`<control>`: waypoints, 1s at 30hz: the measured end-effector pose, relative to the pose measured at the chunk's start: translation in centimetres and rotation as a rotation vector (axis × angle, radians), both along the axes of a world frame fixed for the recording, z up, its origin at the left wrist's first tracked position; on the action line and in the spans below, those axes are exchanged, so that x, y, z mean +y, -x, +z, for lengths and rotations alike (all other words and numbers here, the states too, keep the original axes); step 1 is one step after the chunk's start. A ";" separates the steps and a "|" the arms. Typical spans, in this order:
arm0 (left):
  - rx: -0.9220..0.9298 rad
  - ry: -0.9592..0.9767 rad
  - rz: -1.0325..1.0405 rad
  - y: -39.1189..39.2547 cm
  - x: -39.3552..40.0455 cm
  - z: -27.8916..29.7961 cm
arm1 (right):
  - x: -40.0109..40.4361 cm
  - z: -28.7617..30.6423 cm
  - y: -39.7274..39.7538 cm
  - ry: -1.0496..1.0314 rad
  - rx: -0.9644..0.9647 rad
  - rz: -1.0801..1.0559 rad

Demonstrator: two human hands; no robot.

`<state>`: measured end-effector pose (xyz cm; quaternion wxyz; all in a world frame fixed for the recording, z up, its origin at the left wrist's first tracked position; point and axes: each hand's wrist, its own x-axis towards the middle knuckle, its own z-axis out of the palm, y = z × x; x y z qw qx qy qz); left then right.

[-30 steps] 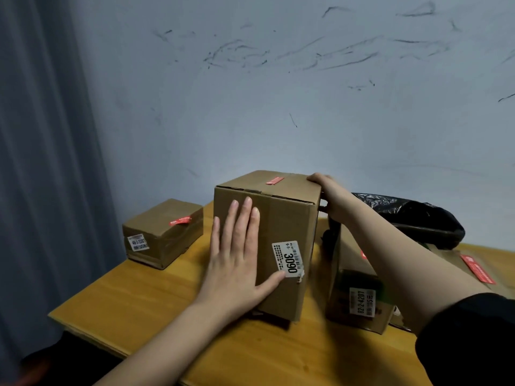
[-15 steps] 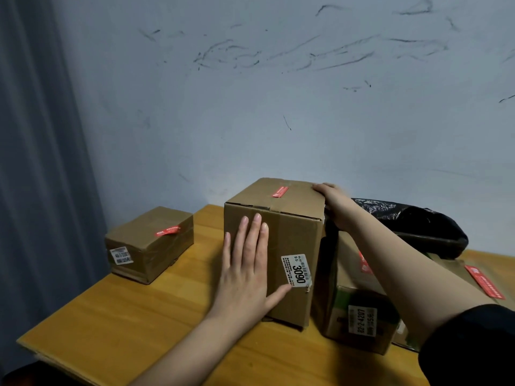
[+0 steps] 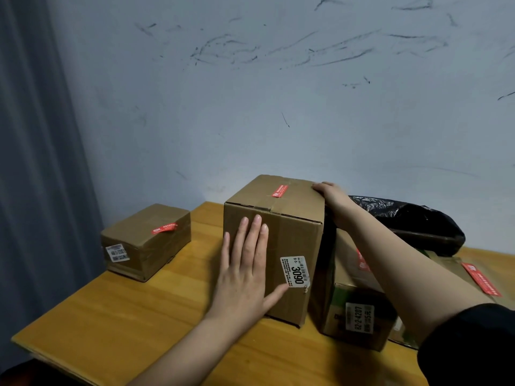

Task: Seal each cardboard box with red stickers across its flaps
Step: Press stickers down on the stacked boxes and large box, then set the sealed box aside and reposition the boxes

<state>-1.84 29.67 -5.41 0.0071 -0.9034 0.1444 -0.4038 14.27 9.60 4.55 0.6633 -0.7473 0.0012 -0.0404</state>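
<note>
A tall cardboard box [image 3: 289, 235] stands upright in the middle of the wooden table [image 3: 139, 310], with a red sticker [image 3: 279, 190] across its top flaps and a white label reading 3090 on its front. My left hand [image 3: 245, 277] lies flat against the box's front face, fingers spread. My right hand [image 3: 333, 199] grips the box's far right top edge. A smaller box [image 3: 145, 243] with a red sticker [image 3: 165, 227] sits at the left. Two more boxes [image 3: 354, 307], each with a red sticker, lie to the right, partly hidden by my right arm.
A black plastic bag [image 3: 412, 221] lies at the back right against the wall. A grey curtain [image 3: 36, 162] hangs at the left. The table's front left corner is close to the small box.
The tall box has shifted slightly right, close beside the box on the right, with both hands staying on it. The view has drifted a little.
</note>
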 end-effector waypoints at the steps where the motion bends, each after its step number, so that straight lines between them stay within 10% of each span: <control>1: -0.001 0.001 -0.002 0.1 0.0 0.0 | 0.1 0.0 0.0 0.008 -0.009 -0.004; 13: 0.020 0.007 0.012 1.1 -0.4 0.4 | 0.8 2.2 2.8 0.236 -0.061 -0.104; 30: 0.202 0.399 0.298 4.0 11.7 5.5 | 14.0 6.5 19.0 0.790 -0.916 0.041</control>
